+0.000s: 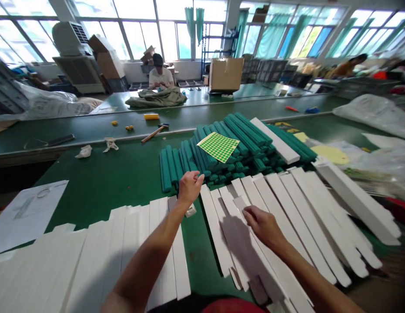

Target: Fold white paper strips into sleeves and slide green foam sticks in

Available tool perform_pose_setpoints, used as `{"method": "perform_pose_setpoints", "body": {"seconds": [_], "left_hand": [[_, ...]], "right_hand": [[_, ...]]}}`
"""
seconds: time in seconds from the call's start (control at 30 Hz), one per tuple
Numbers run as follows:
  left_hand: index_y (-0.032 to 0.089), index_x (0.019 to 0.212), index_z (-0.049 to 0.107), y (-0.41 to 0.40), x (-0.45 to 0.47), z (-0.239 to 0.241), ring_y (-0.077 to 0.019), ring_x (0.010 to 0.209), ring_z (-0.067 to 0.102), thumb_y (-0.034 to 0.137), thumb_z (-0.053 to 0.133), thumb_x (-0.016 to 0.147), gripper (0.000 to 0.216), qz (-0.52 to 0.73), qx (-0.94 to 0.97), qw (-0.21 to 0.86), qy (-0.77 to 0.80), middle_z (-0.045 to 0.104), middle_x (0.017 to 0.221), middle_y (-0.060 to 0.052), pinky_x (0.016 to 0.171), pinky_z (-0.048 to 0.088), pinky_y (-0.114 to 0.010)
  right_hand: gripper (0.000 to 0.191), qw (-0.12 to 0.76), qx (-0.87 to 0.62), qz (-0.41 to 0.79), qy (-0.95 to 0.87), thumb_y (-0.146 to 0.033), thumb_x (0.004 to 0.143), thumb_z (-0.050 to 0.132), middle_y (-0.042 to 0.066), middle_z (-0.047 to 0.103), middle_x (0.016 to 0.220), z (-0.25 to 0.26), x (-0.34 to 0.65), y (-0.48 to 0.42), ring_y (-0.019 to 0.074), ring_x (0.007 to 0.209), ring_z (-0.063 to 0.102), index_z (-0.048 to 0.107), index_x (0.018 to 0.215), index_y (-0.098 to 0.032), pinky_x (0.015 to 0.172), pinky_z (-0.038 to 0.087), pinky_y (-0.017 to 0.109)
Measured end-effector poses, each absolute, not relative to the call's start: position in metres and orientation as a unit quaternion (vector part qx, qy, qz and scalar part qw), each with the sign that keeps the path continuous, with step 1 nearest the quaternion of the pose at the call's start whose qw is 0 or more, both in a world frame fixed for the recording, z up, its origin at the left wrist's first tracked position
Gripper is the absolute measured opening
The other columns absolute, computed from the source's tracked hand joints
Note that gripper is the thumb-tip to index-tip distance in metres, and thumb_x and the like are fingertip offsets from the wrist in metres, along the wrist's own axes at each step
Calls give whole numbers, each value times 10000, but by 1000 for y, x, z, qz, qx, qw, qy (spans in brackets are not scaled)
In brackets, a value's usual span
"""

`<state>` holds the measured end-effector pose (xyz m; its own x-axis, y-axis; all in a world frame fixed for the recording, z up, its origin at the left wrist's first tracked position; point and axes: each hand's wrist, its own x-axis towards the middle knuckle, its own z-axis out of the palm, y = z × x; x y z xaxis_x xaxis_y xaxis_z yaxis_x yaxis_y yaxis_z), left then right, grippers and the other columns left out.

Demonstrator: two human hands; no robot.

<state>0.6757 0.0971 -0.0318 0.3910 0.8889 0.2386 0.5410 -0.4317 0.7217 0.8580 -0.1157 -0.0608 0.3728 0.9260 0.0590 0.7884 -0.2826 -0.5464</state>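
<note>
My left hand is closed in front of the dark green ribbed bundles, thumb and fingertips drawn together. Anything between those fingers is too small to make out. A long, flat white carton is pinched near its far end by my right hand. Around it lie several more white cartons in a fanned row. On top of the green bundles rests a sheet of round green stickers. Below my left wrist sits a small white object, partly covered.
Another row of white cartons lies at left, beside a paper sheet. A hammer and a yellow roll lie farther back. Plastic bags are at right. A person sits across the tables.
</note>
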Motion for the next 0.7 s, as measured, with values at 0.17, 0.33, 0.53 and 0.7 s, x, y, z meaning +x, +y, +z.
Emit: {"method": "perform_pose_setpoints", "body": {"seconds": [0.17, 0.33, 0.53, 0.7], "left_hand": [[146, 911, 711, 81, 691, -56, -162, 759, 650, 310, 564, 873, 223, 249, 782, 322, 473, 705, 805, -51, 722, 476, -267], [165, 890, 711, 29, 694, -97, -164, 792, 675, 237, 574, 848, 160, 194, 790, 382, 439, 727, 861, -50, 734, 500, -262], [161, 942, 692, 0, 705, -110, -161, 783, 668, 239, 564, 857, 172, 198, 801, 415, 382, 711, 887, -54, 738, 522, -272], [163, 925, 686, -4, 705, -108, -155, 745, 647, 199, 544, 862, 160, 237, 807, 413, 349, 688, 835, -40, 709, 515, -272]], "right_hand": [[489, 153, -836, -21, -526, -463, 876, 508, 168, 636, 990, -106, 876, -180, 268, 850, 619, 561, 1179, -83, 679, 484, 337], [501, 53, -838, -47, -540, -419, 822, 623, 185, 567, 1120, -144, 857, -202, 315, 982, 540, 529, 1223, -133, 767, 479, 388], [464, 42, -870, -32, -490, -392, 865, 595, 176, 585, 1058, -143, 873, -179, 287, 940, 554, 510, 1207, -91, 806, 435, 390], [399, 49, -883, 116, -452, -403, 773, 678, 145, 608, 959, -140, 888, -163, 259, 893, 593, 579, 1009, -96, 759, 429, 329]]}}
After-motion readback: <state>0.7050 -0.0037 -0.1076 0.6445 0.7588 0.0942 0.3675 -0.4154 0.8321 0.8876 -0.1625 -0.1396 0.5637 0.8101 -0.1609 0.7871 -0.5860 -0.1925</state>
